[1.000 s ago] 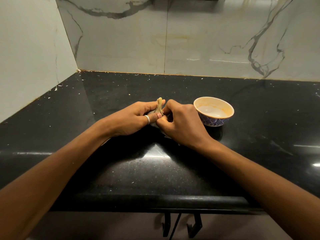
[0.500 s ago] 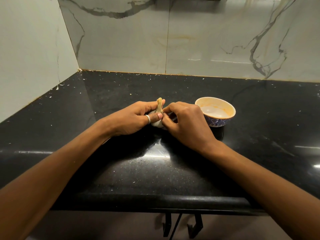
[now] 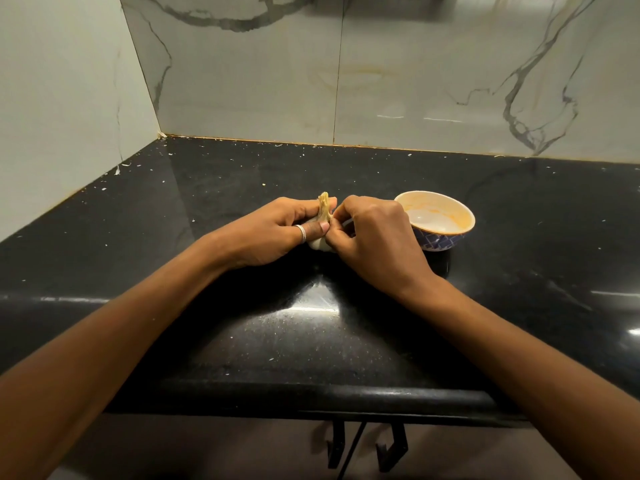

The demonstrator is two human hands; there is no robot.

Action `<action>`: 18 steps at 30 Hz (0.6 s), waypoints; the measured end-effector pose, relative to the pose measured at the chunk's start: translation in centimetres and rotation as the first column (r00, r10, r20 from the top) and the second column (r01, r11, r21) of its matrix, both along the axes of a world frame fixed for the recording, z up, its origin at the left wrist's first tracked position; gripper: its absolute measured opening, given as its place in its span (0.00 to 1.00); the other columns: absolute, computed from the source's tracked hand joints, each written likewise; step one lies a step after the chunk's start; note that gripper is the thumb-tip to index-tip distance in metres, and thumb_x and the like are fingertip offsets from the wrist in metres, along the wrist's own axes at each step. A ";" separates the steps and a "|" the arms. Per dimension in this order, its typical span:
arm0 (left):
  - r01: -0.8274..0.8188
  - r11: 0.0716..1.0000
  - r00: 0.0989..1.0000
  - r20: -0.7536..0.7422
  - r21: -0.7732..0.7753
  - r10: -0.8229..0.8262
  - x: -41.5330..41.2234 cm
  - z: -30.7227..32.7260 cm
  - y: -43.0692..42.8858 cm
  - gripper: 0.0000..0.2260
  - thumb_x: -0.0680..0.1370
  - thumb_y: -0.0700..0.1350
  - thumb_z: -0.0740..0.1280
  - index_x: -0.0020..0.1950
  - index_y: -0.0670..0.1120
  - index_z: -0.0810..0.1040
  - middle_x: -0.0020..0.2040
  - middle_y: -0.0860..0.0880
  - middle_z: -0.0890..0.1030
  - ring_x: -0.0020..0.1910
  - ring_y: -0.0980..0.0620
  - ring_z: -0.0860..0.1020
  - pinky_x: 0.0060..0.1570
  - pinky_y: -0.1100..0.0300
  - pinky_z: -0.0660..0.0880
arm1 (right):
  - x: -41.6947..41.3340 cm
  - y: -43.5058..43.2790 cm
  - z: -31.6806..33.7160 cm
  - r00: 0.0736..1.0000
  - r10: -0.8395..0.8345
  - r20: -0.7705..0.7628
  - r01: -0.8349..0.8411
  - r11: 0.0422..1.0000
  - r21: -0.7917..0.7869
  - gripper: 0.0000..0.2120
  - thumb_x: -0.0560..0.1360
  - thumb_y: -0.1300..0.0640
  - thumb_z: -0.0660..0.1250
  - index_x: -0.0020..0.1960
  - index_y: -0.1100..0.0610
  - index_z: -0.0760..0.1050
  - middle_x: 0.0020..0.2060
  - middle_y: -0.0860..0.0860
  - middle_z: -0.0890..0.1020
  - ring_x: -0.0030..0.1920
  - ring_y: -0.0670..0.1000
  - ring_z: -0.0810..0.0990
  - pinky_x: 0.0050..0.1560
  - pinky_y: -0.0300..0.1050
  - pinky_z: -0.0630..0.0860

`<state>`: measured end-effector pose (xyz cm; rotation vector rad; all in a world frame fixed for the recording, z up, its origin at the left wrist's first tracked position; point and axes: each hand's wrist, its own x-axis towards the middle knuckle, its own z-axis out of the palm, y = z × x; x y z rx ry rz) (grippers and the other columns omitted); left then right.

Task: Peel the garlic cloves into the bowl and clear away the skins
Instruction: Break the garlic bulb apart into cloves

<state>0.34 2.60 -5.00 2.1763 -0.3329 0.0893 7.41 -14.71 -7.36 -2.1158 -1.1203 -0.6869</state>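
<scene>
Garlic bulb (image 3: 318,244), whole and unpeeled by the look of it, just left of the bowl (image 3: 437,241), either resting on the dark surface (image 3: 242,334) or held barely above it; cannot tell which. Probably light, firm in the cloves, wrapped in dry papery skin: thin, brittle, apt to tear into small flakes and to slide under a loose grip. Dried stem (image 3: 323,206) pointing up on the side away from the bowl's rim. Best steadied by the round body, then picked at near the stem or along a seam between cloves to break it apart. Left hand (image 3: 273,233), on the bulb's side farthest from the bowl, curled round the body, one ringed digit pressed across its front. Right hand (image 3: 375,242), between bulb and bowl, fingers bent, tips pinching at the skin beside the stem. Neither of the hands spread. No peeled clove visible in the bowl, so judged an early step.
</scene>
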 end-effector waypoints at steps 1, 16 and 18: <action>0.002 1.000 1.000 -0.004 -0.003 -0.002 0.0 0.0 -0.1 0.11 0.84 0.40 0.61 0.63 0.41 0.79 0.57 0.42 0.83 0.58 0.49 0.81 0.63 0.58 0.75 | 0.1 0.0 -0.1 1.000 -0.007 -0.007 0.007 1.000 0.001 0.10 0.76 0.53 0.70 0.43 0.60 0.80 0.39 0.55 0.84 0.38 0.55 0.81 0.40 0.55 0.79; -0.051 0.995 0.998 -0.033 -0.088 0.048 -0.3 -0.2 0.1 0.13 0.83 0.39 0.64 0.66 0.41 0.79 0.63 0.48 0.82 0.63 0.53 0.80 0.67 0.60 0.73 | 0.2 0.0 -0.4 0.992 -0.083 -0.091 0.084 0.996 0.003 0.12 0.74 0.53 0.66 0.40 0.62 0.75 0.36 0.58 0.80 0.37 0.58 0.77 0.37 0.50 0.71; -0.066 0.994 0.997 -0.050 -0.090 0.062 -0.3 -0.2 0.4 0.14 0.82 0.41 0.65 0.68 0.43 0.78 0.67 0.54 0.79 0.66 0.59 0.77 0.68 0.60 0.72 | 0.6 -0.3 -0.3 0.986 -0.110 -0.129 0.112 0.994 0.008 0.08 0.73 0.57 0.67 0.40 0.62 0.76 0.35 0.57 0.81 0.36 0.59 0.77 0.38 0.54 0.74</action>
